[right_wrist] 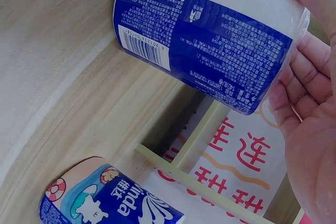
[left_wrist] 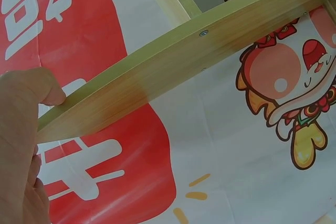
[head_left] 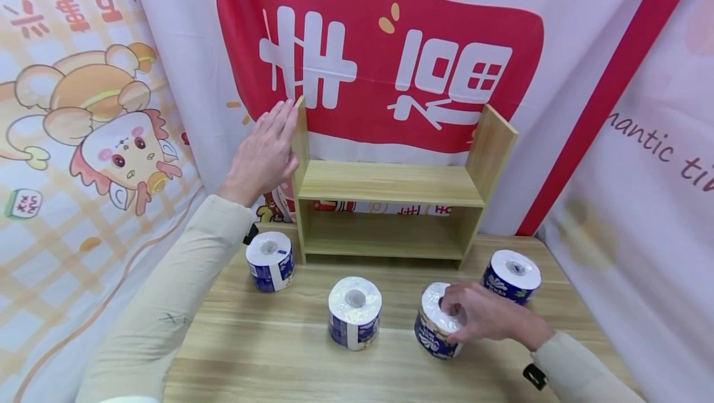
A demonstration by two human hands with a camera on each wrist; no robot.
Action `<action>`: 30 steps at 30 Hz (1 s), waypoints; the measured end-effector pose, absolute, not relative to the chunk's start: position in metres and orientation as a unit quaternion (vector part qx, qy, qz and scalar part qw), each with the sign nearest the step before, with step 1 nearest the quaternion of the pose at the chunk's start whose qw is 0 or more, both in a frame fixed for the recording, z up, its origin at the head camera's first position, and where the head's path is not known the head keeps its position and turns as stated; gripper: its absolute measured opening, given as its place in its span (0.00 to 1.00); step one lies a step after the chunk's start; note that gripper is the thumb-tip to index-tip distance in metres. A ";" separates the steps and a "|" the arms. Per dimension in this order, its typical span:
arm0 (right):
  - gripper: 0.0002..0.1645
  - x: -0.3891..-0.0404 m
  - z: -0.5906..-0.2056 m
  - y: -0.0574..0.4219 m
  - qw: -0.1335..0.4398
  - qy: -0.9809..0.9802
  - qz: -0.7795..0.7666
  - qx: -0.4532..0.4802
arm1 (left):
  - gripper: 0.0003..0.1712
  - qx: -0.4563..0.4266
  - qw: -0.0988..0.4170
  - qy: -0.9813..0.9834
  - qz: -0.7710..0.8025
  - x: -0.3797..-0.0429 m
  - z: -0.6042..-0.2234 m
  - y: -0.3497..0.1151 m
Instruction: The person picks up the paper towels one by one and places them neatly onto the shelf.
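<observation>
My left hand is at the upper part of the wooden shelf's left side panel. In the left wrist view, the thumb lies on the edge of that shelf with the fingers on the other side. My right hand grips a toilet roll in blue-and-white wrapping by its top, and the roll leans a little. Seen from the right wrist, thumb and fingers hold this roll at its end; printed text and a barcode show. I cannot tell whether its base touches the table.
Three more toilet rolls stand on the wooden table: a left roll, a middle roll and a right roll. The two-level shelf stands at the back, before a printed cloth. Cloth walls flank both sides.
</observation>
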State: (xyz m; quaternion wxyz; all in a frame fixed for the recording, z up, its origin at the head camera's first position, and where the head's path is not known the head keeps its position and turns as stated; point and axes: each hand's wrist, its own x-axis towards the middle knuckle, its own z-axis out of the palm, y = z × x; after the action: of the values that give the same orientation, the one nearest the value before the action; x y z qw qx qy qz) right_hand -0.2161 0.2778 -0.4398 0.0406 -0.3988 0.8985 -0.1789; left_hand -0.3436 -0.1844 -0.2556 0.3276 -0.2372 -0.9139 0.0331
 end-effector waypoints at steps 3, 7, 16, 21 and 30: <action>0.18 -0.217 -0.439 0.277 0.035 0.897 -0.177 -0.403 | 0.54 -0.238 0.328 -0.914 0.032 -0.344 -0.255 -0.184; 0.18 -0.219 -0.438 0.275 0.027 0.895 -0.175 -0.409 | 0.53 -0.237 0.324 -0.915 0.032 -0.345 -0.255 -0.183; 0.18 -0.220 -0.431 0.273 0.014 0.891 -0.168 -0.422 | 0.53 -0.236 0.323 -0.916 0.033 -0.345 -0.255 -0.184; 0.18 -0.222 -0.422 0.270 0.013 0.890 -0.167 -0.425 | 0.54 -0.235 0.322 -0.916 0.034 -0.344 -0.255 -0.184; 0.17 -0.225 -0.407 0.267 0.014 0.885 -0.174 -0.431 | 0.54 -0.236 0.327 -0.915 0.032 -0.344 -0.255 -0.184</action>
State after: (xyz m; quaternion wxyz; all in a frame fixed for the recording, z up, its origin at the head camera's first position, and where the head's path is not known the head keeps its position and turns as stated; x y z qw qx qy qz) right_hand -0.2250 0.2672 -0.4067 0.0141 -0.4314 0.8852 -0.1737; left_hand -0.3435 -0.1843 -0.2552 0.3267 -0.2361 -0.9146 0.0325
